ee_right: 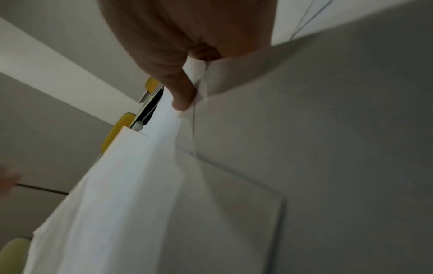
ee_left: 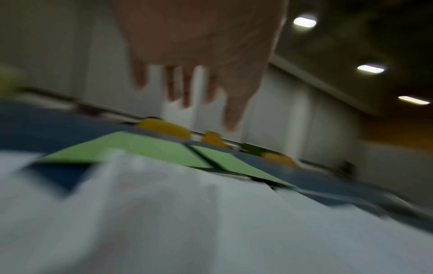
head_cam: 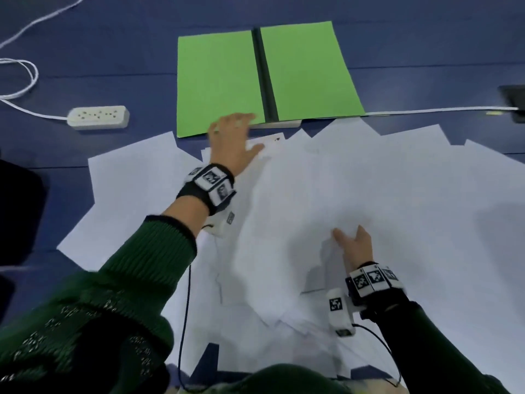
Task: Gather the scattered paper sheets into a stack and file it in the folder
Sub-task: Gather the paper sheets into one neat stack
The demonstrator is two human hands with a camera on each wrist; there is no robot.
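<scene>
A green folder with a black spine lies open at the far middle of the blue surface. White paper sheets lie spread and overlapping in front of it. My left hand reaches out flat over the sheets' far edge, its fingertips at the folder's near edge. In the blurred left wrist view my left hand hangs with straight, spread fingers above the paper sheets, and the folder lies ahead. My right hand pinches a bunch of sheets at the near right. In the right wrist view its thumb presses on the lifted paper sheets.
A white power strip with a looped white cable lies far left. A white cable runs to a dark device at the right edge. A black object sits at the left edge. Yellow shapes show beyond the surface's far edge.
</scene>
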